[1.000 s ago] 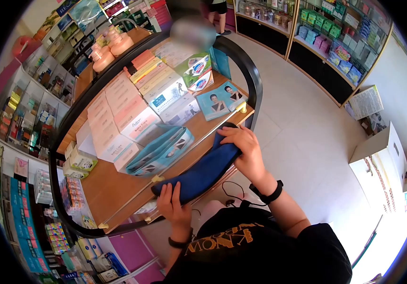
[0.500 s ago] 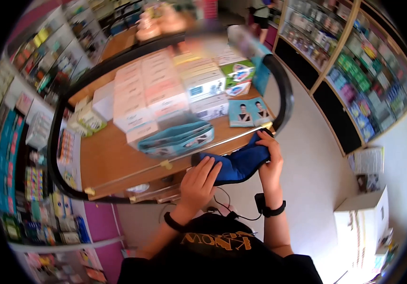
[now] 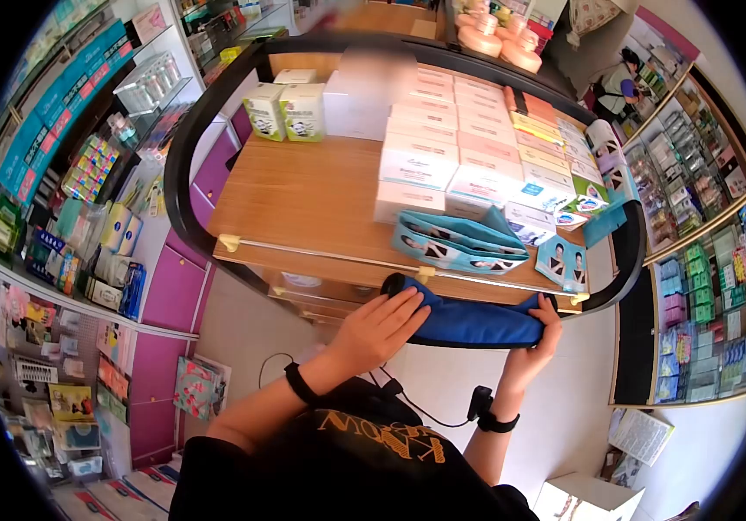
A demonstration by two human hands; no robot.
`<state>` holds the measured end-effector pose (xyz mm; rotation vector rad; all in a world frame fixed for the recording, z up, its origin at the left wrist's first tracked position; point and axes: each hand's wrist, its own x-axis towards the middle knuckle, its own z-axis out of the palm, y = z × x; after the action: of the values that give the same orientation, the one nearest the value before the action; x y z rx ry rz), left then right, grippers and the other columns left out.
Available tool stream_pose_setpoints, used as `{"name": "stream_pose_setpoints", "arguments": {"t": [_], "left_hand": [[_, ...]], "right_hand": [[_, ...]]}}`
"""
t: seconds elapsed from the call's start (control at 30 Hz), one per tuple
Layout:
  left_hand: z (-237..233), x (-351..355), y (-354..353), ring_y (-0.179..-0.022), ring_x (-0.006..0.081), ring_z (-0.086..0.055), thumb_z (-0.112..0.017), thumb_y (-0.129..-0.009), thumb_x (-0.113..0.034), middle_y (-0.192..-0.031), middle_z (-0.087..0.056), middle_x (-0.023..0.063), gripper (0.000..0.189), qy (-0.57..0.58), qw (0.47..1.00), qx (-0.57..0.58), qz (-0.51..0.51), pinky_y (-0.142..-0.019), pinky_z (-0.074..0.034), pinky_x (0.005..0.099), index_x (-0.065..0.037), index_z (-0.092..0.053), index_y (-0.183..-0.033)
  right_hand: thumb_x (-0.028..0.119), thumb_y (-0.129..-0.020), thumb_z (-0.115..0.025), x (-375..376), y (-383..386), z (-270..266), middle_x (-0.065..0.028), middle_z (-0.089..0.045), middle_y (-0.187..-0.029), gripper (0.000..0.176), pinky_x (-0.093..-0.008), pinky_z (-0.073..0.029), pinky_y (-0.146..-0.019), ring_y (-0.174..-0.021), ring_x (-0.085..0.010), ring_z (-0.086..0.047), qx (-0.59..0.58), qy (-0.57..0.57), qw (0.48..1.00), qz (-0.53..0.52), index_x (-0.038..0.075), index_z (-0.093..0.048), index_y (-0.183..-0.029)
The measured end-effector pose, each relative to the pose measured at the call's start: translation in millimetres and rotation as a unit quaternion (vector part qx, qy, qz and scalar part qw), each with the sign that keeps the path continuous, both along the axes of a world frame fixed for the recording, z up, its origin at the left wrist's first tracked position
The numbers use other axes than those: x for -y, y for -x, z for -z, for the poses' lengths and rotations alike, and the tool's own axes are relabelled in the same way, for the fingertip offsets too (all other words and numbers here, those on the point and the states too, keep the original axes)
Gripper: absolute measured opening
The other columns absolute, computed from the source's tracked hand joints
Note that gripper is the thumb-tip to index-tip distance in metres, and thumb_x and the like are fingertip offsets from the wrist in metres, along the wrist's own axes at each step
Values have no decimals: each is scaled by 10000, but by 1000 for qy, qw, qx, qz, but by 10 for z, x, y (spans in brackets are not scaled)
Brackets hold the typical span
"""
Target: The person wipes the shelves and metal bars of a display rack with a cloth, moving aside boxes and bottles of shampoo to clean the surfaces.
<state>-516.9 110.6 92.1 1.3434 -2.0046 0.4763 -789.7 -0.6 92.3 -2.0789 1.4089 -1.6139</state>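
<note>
A blue fabric piece with black edging [image 3: 477,325] is stretched between my two hands at the front edge of the wooden counter. My left hand [image 3: 381,326] lies over its left end, with fingers pressed together on the cloth. The right end is gripped by my right hand [image 3: 544,337], its fingers wrapped round the edge. Just behind the cloth, on the counter, sit an open teal pouch or packaging [image 3: 460,242] and a flat teal packet with figures printed on it [image 3: 563,262].
Stacked white and pink boxes [image 3: 416,160] fill the middle of the wooden counter [image 3: 295,187], with green and white boxes [image 3: 305,111] at its back left. A black rim [image 3: 184,174] surrounds it. Stocked shelves stand on both sides; a person [image 3: 624,85] is at the back right.
The view has turned, so the counter appears shifted to the right. The blue cloth, folded and bent before, is now pulled out straighter and flatter between my hands.
</note>
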Motion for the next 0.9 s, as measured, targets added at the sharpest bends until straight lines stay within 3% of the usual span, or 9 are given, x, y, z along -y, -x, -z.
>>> {"name": "stream_pose_setpoints", "arguments": {"t": [0.3,0.43,0.5,0.67,0.8,0.9], "left_hand": [[-24,-345,-574,-1319,281,-689,-632,-886,-74,-1377,-723,123,430,-3,997,-36,-61,-1043,-561,412,-61,-757,-1297],[61,-441,-728,-1339,279,-673,-645,-864,-90,-1406,-710,127,452,3,995,-53,-85,-1044,-550,437,-68,-758,-1301],[67,-475,-805,-1357,315,-650,-639,-737,-10,-1431,-683,135,597,6,993,-68,-91,-1071,-530,449,-60,-738,-1324],[29,-585,-1033,-1342,376,-648,-624,-718,26,-1393,-691,159,613,3,985,-123,-124,-1082,-526,483,-24,-718,-1322],[12,-634,-1114,-1332,375,-654,-633,-684,43,-1391,-691,168,655,22,983,-123,-137,-1045,-548,487,-20,-712,-1331],[7,-604,-1038,-1325,378,-662,-661,-700,48,-1385,-700,161,593,12,978,-159,-136,-1079,-536,477,-19,-730,-1285]], "right_hand": [[31,-882,-750,-331,-700,-10,-199,-730,-1336,205,-465,-451,-1154,-1318,-392,-636,-11,-4,999,-45,17,-694,-1079],[-27,-829,-731,-442,-869,-74,-191,-742,-1325,213,-468,-450,-1154,-1315,-391,-633,-46,-20,996,-77,26,-729,-1035],[-68,-775,-730,-477,-971,-120,-179,-751,-1305,267,-470,-469,-1134,-1296,-391,-658,-50,-24,993,-101,26,-736,-1025],[-149,-731,-694,-615,-1289,-144,-162,-743,-1316,376,-457,-471,-1132,-1304,-373,-659,-37,-36,986,-160,32,-747,-1056],[-178,-690,-657,-626,-1333,-123,-156,-740,-1319,414,-457,-476,-1112,-1300,-372,-654,-53,-26,987,-152,21,-744,-1043],[-142,-742,-670,-597,-1281,-134,-172,-741,-1309,338,-466,-476,-1127,-1285,-388,-657,-56,-27,987,-150,21,-741,-1030]]}}
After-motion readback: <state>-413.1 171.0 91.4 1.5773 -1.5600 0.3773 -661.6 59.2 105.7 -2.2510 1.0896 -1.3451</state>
